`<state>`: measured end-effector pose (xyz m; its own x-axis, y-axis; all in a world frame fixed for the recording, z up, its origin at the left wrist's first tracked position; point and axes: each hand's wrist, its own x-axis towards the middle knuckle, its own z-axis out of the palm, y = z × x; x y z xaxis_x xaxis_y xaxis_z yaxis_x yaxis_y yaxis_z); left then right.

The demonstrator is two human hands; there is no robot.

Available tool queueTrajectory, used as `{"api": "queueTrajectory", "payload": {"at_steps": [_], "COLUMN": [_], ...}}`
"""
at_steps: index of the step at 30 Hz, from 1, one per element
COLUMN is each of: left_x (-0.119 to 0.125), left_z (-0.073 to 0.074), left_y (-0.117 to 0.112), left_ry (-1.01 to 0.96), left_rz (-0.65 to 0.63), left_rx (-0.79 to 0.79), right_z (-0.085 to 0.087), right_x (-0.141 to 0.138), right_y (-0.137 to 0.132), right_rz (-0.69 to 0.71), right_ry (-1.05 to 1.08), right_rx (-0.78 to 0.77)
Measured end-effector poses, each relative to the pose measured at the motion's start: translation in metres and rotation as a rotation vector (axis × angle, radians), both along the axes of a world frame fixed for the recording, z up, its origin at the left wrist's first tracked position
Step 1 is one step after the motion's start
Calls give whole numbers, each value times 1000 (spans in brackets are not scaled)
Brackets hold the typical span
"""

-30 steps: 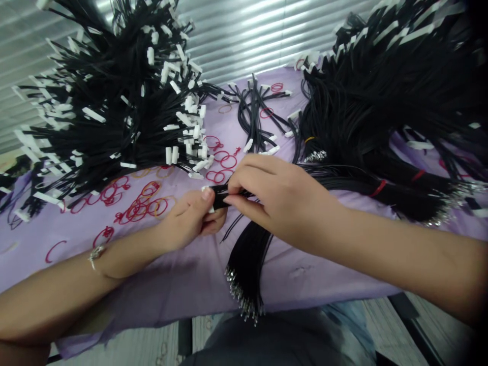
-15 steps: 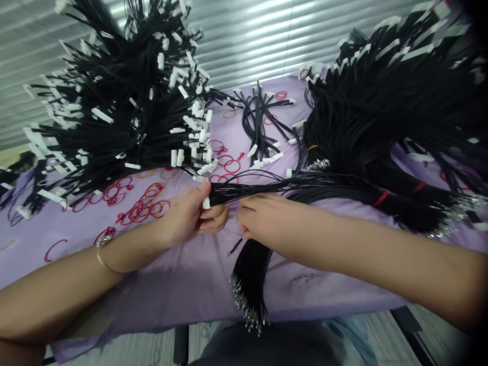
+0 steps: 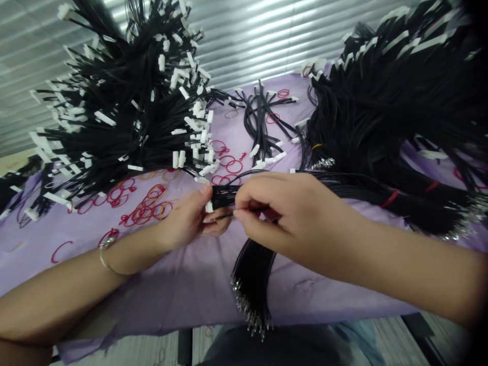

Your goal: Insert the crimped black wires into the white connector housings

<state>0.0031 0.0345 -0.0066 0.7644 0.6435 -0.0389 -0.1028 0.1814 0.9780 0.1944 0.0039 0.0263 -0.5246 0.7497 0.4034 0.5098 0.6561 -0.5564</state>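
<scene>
Between thumb and fingers, my left hand point(image 3: 190, 216) grips a white connector point(image 3: 209, 206) from which a fan of black wires runs right. My right hand point(image 3: 282, 208) pinches a single thin black wire point(image 3: 223, 216), its end pointing at the left fingers just below the connector. Under the right hand, a bundle of loose black wires point(image 3: 253, 284) with silver metal terminals hangs toward the table's front edge. Part of the wires from the connector is hidden behind the right hand.
A tall heap of black cables with white connectors point(image 3: 129, 101) stands at left, another cable pile point(image 3: 381, 101) at right. Red rubber bands point(image 3: 143, 208) lie scattered on the purple cloth point(image 3: 171, 284). A small group of cables point(image 3: 261, 122) sits at the back.
My right hand has risen from the loose wire bundle toward my left hand, now with one wire in its pinch. The left hand keeps its grip on the connector.
</scene>
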Motion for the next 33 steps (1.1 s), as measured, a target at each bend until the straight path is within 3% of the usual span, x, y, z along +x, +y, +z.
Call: {"api": "queueTrajectory", "payload": {"at_steps": [4,12,22,33], "left_x": [-2,-4,-6,-6], "left_z": [-2,-4,-4,-4], "left_y": [-2,-3,-4,-5], "left_ry": [-5,33,112,137], "left_rz": [-2,-12,-44,-36], "left_rx": [27,65,157,172], "right_z": [2,3,7,3], "right_x": [0,4,8,4], "right_y": [5,8,13,9], "right_rz": [-100,-62,-3,-37], "right_ry": [35,11,-4,-18], "right_rx": [-184,-317,-322,-291]}}
